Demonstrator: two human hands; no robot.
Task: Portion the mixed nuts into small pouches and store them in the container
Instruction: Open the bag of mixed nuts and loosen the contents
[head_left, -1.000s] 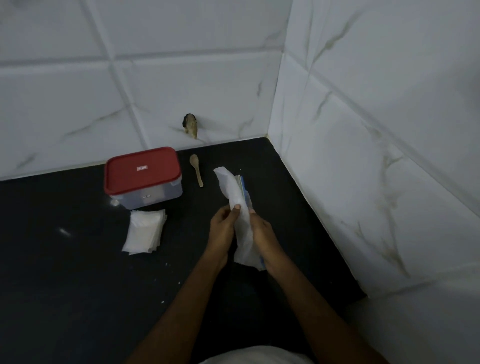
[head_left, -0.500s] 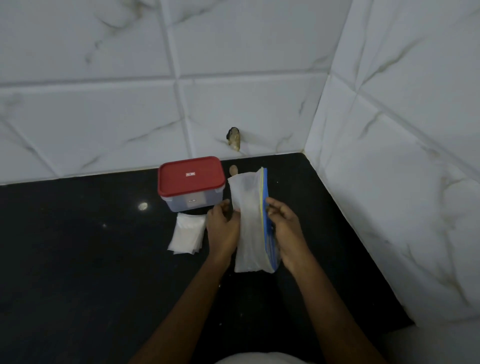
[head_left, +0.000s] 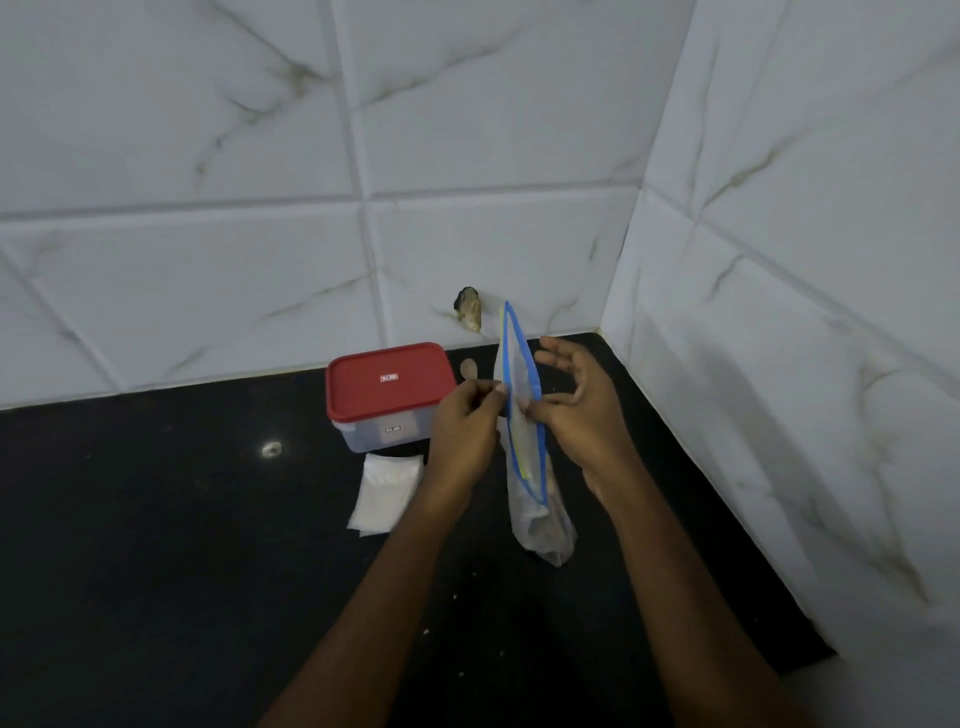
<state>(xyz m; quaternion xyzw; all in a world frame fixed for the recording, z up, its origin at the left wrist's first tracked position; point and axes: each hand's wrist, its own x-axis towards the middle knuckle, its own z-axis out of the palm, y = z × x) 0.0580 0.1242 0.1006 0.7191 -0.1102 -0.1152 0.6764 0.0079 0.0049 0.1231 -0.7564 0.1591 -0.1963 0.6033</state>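
Nuts sit at the bottom of the clear plastic zip bag with the blue strip (head_left: 522, 431), which I hold up just above the black tabletop (head_left: 156, 545). I keep it upright so the nuts stay down and do not fall out. My left hand (head_left: 465, 431) pinches one side of the bag's top, and my right hand (head_left: 576, 410) pinches the other side with thumb and one finger, while its other fingers spread out. Both hands are clamped on the bag, one on each lip, because I think I am pulling the top open.

The clear plastic box with the red lid (head_left: 387, 395) stands near the wall, just to the left of my hands. Its lid is on, so no pouches are going in yet. The pile of small white pouches (head_left: 387, 493) lies flat in front of the box, close by so I can grab one. A small wooden spoon (head_left: 468, 370) peeks out behind the bag, ready for scooping. I think the job is only just starting.
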